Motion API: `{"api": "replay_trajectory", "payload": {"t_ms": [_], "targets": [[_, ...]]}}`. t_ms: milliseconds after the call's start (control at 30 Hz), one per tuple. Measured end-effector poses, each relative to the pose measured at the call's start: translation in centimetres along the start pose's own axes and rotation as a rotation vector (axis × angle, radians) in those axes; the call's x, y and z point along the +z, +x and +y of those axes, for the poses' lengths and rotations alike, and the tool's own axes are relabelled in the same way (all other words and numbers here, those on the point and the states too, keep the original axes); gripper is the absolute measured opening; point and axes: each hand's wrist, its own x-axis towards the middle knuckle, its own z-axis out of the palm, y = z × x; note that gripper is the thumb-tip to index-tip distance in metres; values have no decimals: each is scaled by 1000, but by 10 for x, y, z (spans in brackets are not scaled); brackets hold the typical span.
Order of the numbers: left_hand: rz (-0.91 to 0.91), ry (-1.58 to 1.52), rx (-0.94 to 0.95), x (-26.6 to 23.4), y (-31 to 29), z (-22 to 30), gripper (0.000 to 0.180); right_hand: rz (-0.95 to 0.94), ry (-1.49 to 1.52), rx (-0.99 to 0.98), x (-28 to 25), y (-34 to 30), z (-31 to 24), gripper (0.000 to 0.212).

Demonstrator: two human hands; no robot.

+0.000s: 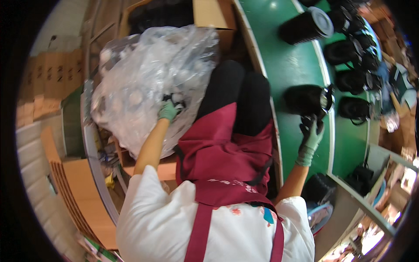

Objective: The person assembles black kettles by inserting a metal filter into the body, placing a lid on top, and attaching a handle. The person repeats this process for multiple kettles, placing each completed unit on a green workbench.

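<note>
Left hand point(167, 110): at the plastic bag point(139, 65), by a black-and-white piece point(177, 98); cannot tell whether gripping.
Right hand point(310, 139): against the black bottle point(301, 99), near its silver rim point(328, 99); cannot tell whether clamped.
Green table point(286, 61): under the black bottle.

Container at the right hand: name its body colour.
The container has a black body; see head view.
</note>
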Motion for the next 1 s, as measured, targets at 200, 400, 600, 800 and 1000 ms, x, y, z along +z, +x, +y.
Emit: {"api": "replay_trajectory", "payload": {"t_ms": [200,400,600,800,1000], "targets": [[281,-432,343,-70,-46,56,36,136,-406,-569,30,-58,-34,61],[-573,-1140,908,-144,-116,197,47,-888,165,134,63,-97,-66,53],[-606,-836,1270,-163,-150,300,42,-1077,182,247,2,-75,-95,82],[41,-464,1130,-103,-117,405,100,-434,-172,-182,-61,-9,-133,75],[-116,-590,1057,-40,-101,485,122,-446,-955,-757,-29,72,-150,77]]}}
